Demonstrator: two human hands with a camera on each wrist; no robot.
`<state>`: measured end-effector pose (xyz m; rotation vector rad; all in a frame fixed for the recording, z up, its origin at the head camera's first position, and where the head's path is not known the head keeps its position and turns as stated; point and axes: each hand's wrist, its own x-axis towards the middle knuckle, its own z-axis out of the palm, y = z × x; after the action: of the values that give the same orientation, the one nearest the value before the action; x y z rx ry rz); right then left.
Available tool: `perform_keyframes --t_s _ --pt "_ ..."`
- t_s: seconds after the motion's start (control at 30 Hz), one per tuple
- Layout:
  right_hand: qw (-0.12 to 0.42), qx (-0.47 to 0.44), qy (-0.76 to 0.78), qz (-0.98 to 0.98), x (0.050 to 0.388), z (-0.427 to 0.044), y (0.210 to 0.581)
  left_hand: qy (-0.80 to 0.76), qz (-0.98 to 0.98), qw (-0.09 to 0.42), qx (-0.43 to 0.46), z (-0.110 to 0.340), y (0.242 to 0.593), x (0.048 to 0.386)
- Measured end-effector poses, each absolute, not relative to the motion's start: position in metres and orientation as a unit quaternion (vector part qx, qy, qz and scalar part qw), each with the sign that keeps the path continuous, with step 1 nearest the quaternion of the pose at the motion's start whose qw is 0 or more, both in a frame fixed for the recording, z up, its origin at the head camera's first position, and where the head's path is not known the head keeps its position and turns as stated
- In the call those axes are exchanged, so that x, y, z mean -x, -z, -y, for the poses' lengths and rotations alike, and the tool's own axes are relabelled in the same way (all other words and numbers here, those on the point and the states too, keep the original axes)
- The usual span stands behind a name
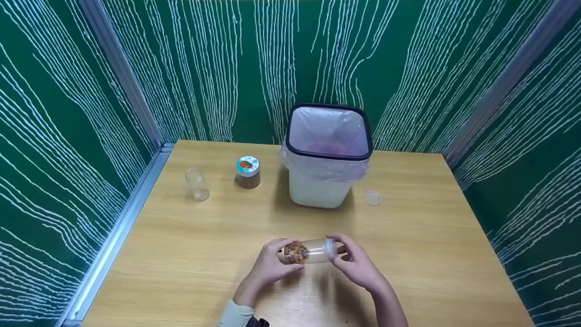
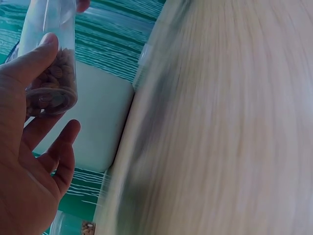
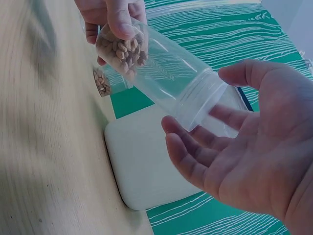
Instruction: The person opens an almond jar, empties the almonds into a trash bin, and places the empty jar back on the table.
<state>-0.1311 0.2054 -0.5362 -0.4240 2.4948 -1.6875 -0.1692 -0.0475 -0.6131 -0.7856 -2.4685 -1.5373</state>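
A clear cylindrical jar (image 1: 317, 251) lies nearly sideways above the table, brown nuts or beans (image 1: 296, 252) gathered at its base end. My left hand (image 1: 271, 262) grips that base end, thumb on one side and fingers round the other. At the opposite end, the thumb and fingers of my right hand (image 1: 358, 265) hold the translucent lid (image 1: 330, 247). The right wrist view shows this lid (image 3: 203, 98) on the jar, between the right thumb and curled fingers. In the left wrist view the left hand (image 2: 34, 132) has its thumb against the jar wall.
A white bin (image 1: 317, 188) with a dark rim and plastic liner stands at the back. Left of it are a jar with a printed lid (image 1: 248, 172) and brown contents, and a clear empty jar (image 1: 198, 184). A clear round disc, apparently a lid (image 1: 373, 198), lies right of the bin.
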Motion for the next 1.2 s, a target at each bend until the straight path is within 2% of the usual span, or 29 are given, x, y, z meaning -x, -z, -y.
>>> perform_keyframes --t_s 0.2,0.5,0.67,0.9,1.2 --pt "0.046 0.145 0.596 -0.788 0.129 -0.204 0.539 0.515 0.816 0.057 0.256 0.048 0.614 0.167" --pt "0.002 0.021 0.525 -0.851 0.137 -0.209 0.532 0.527 0.814 0.046 0.24 0.042 0.607 0.171" --pt "0.002 -0.01 0.522 -0.853 0.145 -0.217 0.522 0.531 0.816 0.035 0.225 0.036 0.599 0.179" --pt "0.029 0.003 0.504 -0.863 0.155 -0.215 0.508 0.534 0.81 0.043 0.241 0.035 0.59 0.198" --pt "0.001 0.026 0.5 -0.865 0.169 -0.214 0.502 0.504 0.823 0.057 0.257 0.033 0.58 0.219"
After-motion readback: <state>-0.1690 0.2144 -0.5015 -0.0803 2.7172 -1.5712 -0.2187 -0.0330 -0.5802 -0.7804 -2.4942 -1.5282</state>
